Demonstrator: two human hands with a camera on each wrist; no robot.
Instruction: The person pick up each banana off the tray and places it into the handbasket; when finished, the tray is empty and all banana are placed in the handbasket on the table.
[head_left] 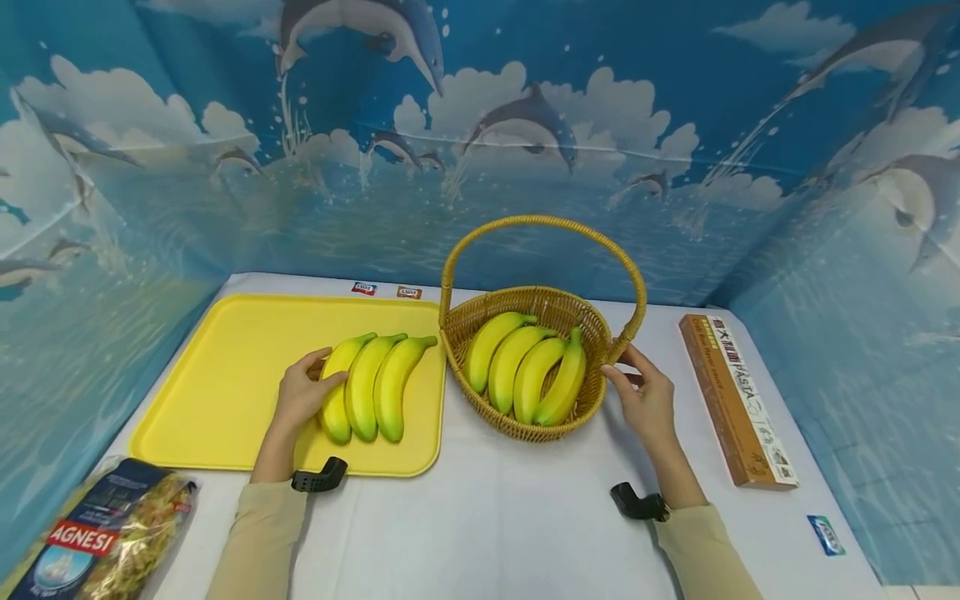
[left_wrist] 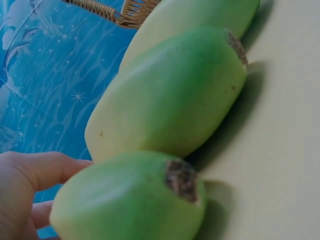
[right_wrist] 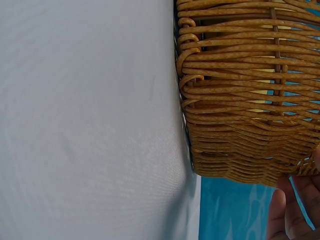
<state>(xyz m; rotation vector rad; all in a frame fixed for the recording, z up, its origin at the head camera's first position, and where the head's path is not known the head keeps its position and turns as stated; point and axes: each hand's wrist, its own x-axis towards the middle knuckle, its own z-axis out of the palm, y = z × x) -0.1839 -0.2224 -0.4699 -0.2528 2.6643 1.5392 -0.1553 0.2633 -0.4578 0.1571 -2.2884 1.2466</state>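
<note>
Three yellow bananas with greenish tips lie side by side on a yellow tray [head_left: 232, 375]. My left hand [head_left: 300, 396] holds the leftmost banana [head_left: 336, 421], its thumb across the top and its fingers at the far left side. In the left wrist view that banana [left_wrist: 120, 200] shows its dark blunt tip, with the fingers beside it. To the right stands a brown wicker basket [head_left: 517, 428] with a tall arched handle and several bananas [head_left: 517, 362] inside. My right hand [head_left: 647, 400] grips the basket's right rim by the handle's base. The basket's woven side [right_wrist: 235, 110] fills much of the right wrist view.
A long pasta box [head_left: 738, 400] lies right of the basket, and a small blue-green packet [head_left: 827, 535] is nearer the front. An Agnesi pasta bag [head_left: 105, 533] occupies the front left. Two small packets [head_left: 364, 288] lie behind the tray. Dolphin-printed cloth [head_left: 360, 200] surrounds the white table.
</note>
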